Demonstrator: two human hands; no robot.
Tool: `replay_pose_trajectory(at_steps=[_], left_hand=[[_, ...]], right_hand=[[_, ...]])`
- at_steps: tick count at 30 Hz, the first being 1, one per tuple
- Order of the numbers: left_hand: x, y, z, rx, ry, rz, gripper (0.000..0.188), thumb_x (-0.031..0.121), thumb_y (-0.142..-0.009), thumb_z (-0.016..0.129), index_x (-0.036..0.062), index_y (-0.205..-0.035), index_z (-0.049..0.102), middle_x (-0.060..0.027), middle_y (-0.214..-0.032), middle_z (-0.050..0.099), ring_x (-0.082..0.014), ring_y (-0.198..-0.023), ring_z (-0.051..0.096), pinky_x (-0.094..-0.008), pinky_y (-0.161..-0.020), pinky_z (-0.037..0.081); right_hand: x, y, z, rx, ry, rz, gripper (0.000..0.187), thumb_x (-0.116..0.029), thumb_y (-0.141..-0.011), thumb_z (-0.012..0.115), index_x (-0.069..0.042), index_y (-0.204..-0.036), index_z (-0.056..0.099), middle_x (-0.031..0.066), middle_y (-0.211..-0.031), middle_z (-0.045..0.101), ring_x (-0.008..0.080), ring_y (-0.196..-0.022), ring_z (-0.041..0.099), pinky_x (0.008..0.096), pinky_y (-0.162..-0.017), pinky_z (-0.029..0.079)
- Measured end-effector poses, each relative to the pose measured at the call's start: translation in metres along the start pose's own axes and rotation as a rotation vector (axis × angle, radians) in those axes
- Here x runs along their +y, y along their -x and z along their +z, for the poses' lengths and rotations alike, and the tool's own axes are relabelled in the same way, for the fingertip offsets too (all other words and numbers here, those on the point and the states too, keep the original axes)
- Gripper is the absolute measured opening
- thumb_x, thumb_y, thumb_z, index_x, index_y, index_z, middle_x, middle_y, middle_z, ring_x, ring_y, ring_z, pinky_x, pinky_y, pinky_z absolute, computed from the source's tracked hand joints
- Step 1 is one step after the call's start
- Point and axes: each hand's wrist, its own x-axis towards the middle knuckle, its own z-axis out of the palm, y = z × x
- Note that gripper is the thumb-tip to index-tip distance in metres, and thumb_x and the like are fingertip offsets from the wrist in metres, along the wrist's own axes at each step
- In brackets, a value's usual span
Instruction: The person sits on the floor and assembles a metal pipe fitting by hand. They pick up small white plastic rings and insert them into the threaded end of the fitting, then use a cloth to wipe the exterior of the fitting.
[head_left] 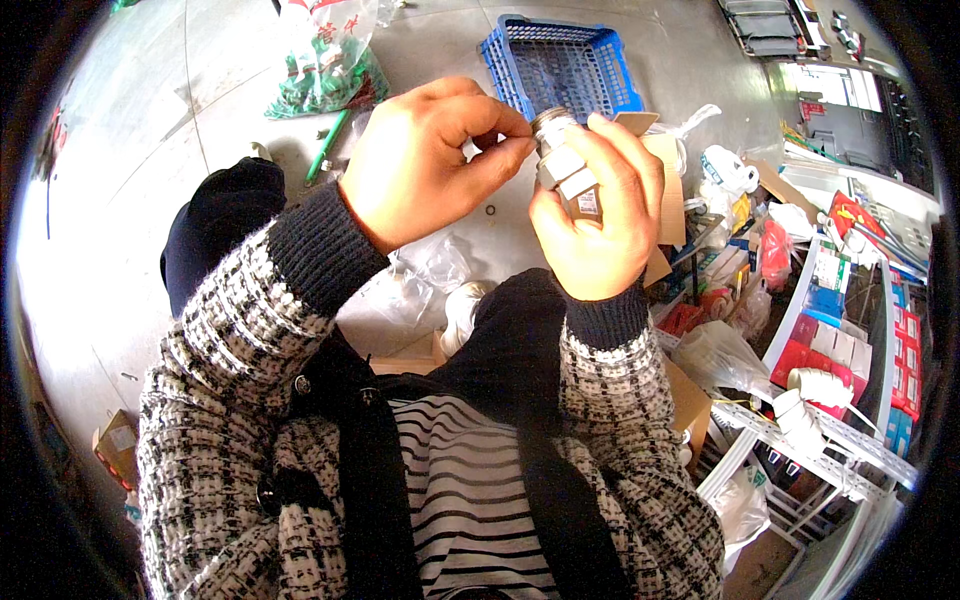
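My right hand [607, 225] is wrapped round a silvery metal pipe fitting [566, 172] with a hex body and a small white label. The fitting's threaded end points up and left. Beside that end, my left hand [430, 160] closes thumb and forefinger in a pinch. Whatever lies between those fingertips is too small or hidden to make out. Both hands are raised above my knees, over the concrete floor.
A blue plastic crate [562, 68] stands ahead on the floor. To its left lies a clear bag of green parts [325, 80], with a green rod [327, 147] nearby. Clear plastic wrap [425, 275] lies below my hands. White metal shelving [800, 440] and piled packages crowd the right.
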Motion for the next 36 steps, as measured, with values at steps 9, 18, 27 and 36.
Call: replay_pose_trajectory(at_steps=[9, 18, 27, 36], left_hand=[[0.003, 0.0, 0.006, 0.014, 0.03, -0.156, 0.012, 0.008, -0.072, 0.065, -0.0003, -0.08, 0.063, -0.0089, -0.069, 0.058, -0.0191, -0.063, 0.057, -0.028, -0.058, 0.046], [-0.002, -0.002, 0.007, 0.05, 0.239, -0.149, 0.011, 0.007, -0.066, 0.063, -0.0009, -0.073, 0.06, -0.0073, -0.064, 0.056, -0.0133, -0.057, 0.056, -0.0257, -0.055, 0.046], [-0.004, -0.006, -0.009, -0.227, 0.823, -0.581, 0.003, 0.006, -0.074, 0.056, 0.004, -0.076, 0.055, 0.0051, -0.071, 0.052, -0.0035, -0.063, 0.045, -0.0184, -0.057, 0.036], [-0.027, -0.002, -0.005, -0.084, 0.531, -0.542, 0.01, 0.013, -0.083, 0.055, 0.0039, -0.082, 0.058, 0.0044, -0.073, 0.055, -0.0031, -0.063, 0.047, -0.0182, -0.057, 0.037]], right_hand=[[-0.005, -0.002, 0.0, -0.002, 0.139, -0.15, 0.045, 0.004, -0.055, 0.063, -0.016, -0.095, 0.066, 0.0026, -0.106, 0.056, 0.026, -0.089, 0.049, 0.0358, -0.078, 0.043], [-0.003, 0.0, 0.001, 0.005, 0.012, -0.053, 0.044, 0.002, -0.054, 0.062, -0.011, -0.096, 0.064, 0.0072, -0.106, 0.056, 0.0264, -0.092, 0.052, 0.0368, -0.08, 0.043], [-0.003, -0.003, -0.005, -0.048, -0.359, 0.274, 0.042, 0.001, -0.053, 0.061, -0.007, -0.095, 0.063, 0.0116, -0.103, 0.058, 0.0274, -0.096, 0.055, 0.0355, -0.083, 0.044], [0.007, -0.001, -0.014, -0.061, -0.567, 0.381, 0.046, 0.005, -0.054, 0.06, -0.002, -0.099, 0.059, 0.0116, -0.108, 0.053, 0.0214, -0.098, 0.054, 0.0319, -0.085, 0.044]])
